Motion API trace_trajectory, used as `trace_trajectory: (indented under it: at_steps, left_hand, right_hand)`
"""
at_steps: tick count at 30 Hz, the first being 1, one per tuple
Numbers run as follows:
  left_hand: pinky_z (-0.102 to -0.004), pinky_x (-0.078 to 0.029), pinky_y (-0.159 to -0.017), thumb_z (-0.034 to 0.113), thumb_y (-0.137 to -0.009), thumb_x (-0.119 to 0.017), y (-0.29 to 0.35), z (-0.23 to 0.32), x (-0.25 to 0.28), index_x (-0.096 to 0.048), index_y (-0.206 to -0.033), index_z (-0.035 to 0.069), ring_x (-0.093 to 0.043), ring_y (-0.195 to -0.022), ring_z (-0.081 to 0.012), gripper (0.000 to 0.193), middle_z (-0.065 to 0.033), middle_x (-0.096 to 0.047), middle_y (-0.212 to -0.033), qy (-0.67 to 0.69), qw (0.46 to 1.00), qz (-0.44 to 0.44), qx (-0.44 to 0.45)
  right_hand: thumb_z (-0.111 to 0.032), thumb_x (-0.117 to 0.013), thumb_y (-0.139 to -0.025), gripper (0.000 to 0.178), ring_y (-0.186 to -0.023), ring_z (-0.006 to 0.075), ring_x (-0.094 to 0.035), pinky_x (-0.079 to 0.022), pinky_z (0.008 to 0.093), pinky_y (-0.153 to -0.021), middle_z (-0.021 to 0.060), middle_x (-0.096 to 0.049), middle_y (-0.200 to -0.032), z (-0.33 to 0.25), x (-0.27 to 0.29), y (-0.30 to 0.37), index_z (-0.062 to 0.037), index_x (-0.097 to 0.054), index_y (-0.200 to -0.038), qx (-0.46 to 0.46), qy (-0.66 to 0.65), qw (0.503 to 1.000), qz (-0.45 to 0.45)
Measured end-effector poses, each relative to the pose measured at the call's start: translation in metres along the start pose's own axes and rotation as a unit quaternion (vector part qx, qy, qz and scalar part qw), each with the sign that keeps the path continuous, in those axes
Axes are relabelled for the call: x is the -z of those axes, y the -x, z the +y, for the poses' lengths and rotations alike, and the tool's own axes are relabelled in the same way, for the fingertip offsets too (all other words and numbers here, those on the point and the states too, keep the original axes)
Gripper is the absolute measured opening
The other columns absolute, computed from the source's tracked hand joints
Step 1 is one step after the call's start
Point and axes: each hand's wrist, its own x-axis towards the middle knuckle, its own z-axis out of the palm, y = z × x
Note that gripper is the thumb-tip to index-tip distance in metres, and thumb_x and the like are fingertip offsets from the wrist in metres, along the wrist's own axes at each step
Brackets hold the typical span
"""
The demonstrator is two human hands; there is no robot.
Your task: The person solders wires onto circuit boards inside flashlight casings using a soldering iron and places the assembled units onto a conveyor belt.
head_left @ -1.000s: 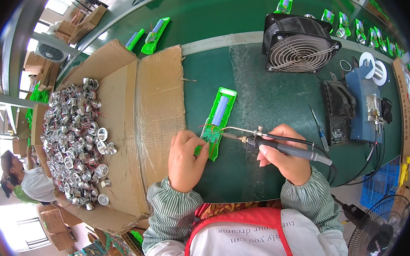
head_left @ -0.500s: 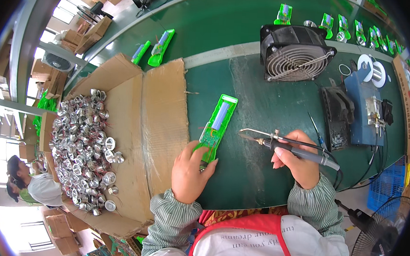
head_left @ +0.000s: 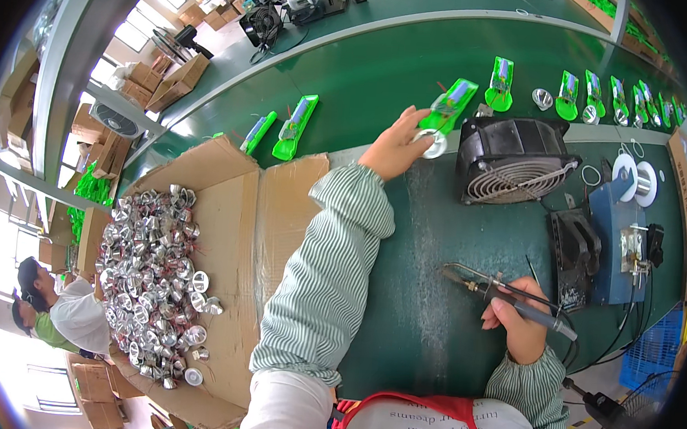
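Observation:
My left hand (head_left: pixel 397 145) is stretched out to the far side of the bench, its fingers closed on a bright green flashlight housing (head_left: pixel 457 99). A battery and wires show inside the housing, and a silver reflector cup (head_left: pixel 435 145) sits at its near end by my fingertips. Low on the right, my right hand (head_left: pixel 521 326) grips a soldering iron (head_left: pixel 542 315) by its dark handle. The iron's tip points left above the green bench top, with a thin metal tube alongside it and a cable trailing right.
Beside the left hand stands a black fan (head_left: pixel 516 162). A cardboard box (head_left: pixel 232 231) of silver reflector cups (head_left: pixel 150 281) fills the left. More green housings (head_left: pixel 295 129) line the far belt. A blue soldering machine (head_left: pixel 605 242) with a solder spool (head_left: pixel 646 184) stands right.
My left hand has carried the green housing from the bench middle away to the far belt's edge. A silver reflector now shows at its end. The right hand still holds the soldering iron.

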Motion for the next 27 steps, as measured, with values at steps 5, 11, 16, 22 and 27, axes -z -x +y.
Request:
trace_trajectory:
  at_steps: [5,11,16,22,27]
  left_hand:
    - [-0.0386,-0.041,-0.091,0.015,-0.075,-0.060,-0.025,-0.006,0.058,-0.047,-0.121,0.008,-0.048,-0.110,-0.0318,0.048,-0.0158,-0.043,-0.127,-0.444,0.889,0.109,-0.036]
    - [-0.0451,-0.044,-0.081,0.025,-0.072,-0.067,0.006,-0.020,0.146,-0.030,-0.130,0.018,-0.051,-0.105,-0.0323,0.069,-0.0124,-0.050,-0.116,-0.608,0.679,0.238,0.336]
    - [-0.0396,-0.045,-0.079,0.024,-0.073,-0.064,0.020,-0.022,0.150,-0.015,-0.137,0.007,-0.057,-0.093,-0.0322,0.083,-0.0186,-0.059,-0.098,-0.556,0.781,0.188,0.214]
    - [-0.0425,-0.046,-0.072,0.018,-0.071,-0.060,0.063,0.029,0.082,-0.018,-0.135,0.005,-0.057,-0.085,-0.0373,0.078,-0.0236,-0.057,-0.095,-0.476,0.857,0.162,0.115]
    - [-0.0406,-0.046,-0.077,0.012,-0.070,-0.062,0.139,0.079,0.006,-0.028,-0.132,0.002,-0.056,-0.092,-0.0382,0.071,-0.0263,-0.053,-0.106,-0.431,0.890,0.118,0.095]
  right_hand:
    - [0.004,-0.055,-0.077,0.013,-0.059,0.0155,-0.060,-0.052,0.0250,-0.052,0.0133,-0.057,-0.073,0.003,0.006,-0.005,0.0028,-0.046,-0.087,-0.019,-0.011,0.999,0.031]
    - [0.004,-0.055,-0.077,0.014,-0.059,0.0151,-0.060,-0.052,0.0258,-0.052,0.0138,-0.058,-0.071,0.001,0.002,-0.008,0.0029,-0.045,-0.087,-0.023,-0.010,1.000,0.015]
    - [0.004,-0.055,-0.078,0.014,-0.059,0.0152,-0.060,-0.052,0.0259,-0.052,0.0138,-0.058,-0.071,0.002,0.002,-0.007,0.0024,-0.045,-0.087,-0.016,0.000,1.000,0.013]
    - [0.004,-0.054,-0.078,0.013,-0.059,0.0153,-0.059,-0.051,0.0258,-0.052,0.0132,-0.058,-0.072,0.004,0.003,-0.006,0.0020,-0.046,-0.089,0.000,-0.005,1.000,0.013]
    - [0.004,-0.053,-0.079,0.014,-0.056,0.0157,-0.059,-0.051,0.0251,-0.051,0.0142,-0.058,-0.069,0.005,0.001,-0.003,0.0027,-0.046,-0.091,0.029,0.007,0.999,0.020]
